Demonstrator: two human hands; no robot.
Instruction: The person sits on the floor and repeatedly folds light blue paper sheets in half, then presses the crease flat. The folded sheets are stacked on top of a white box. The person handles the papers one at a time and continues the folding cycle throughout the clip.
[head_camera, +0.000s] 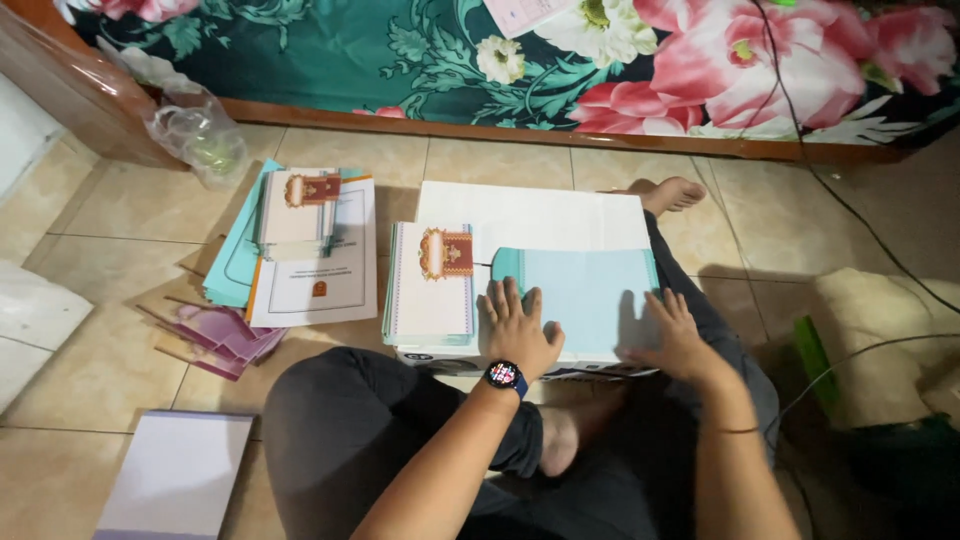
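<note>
- The left hand (518, 330) lies flat, fingers spread, on the near-left edge of a pale teal paper sheet (580, 295).
- The right hand (672, 335) rests open-palmed on the sheet's right corner; neither hand grips.
- The sheet sits on a white box (530, 215) across the person's lap on the tiled floor (100, 370).
- It looks thin, light, floppy and easily creased; an edge or corner seems the best hold.
- Just left, a stack of white booklets (430, 285) bears a red-gold emblem.
- Farther left, a similar pile (305, 240) lies on teal sheets.
</note>
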